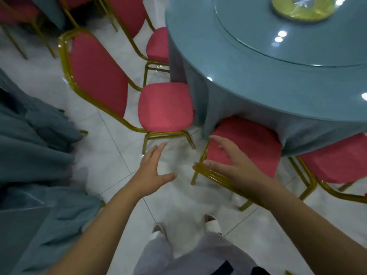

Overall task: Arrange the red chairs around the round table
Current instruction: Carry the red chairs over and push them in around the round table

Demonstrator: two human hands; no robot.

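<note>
On pale floor tiles (117, 163), the red chair (250, 143) stands beneath the spread right hand (236, 165), left hand (153, 171) spread, empty.

A round table draped in blue-grey cloth (198, 62) has a red padded chair with a gold metal frame (165, 107) drawn up at its left, the seat tucked partly under the hanging cloth. A second such chair (254, 143) stands just in front of the person. Their right hand (232, 161) hangs spread-fingered over it, thumb beside the gold rail, though contact is unclear, and the left hand (153, 171) is flat and relaxed above the white tiled floor (111, 155).
</note>
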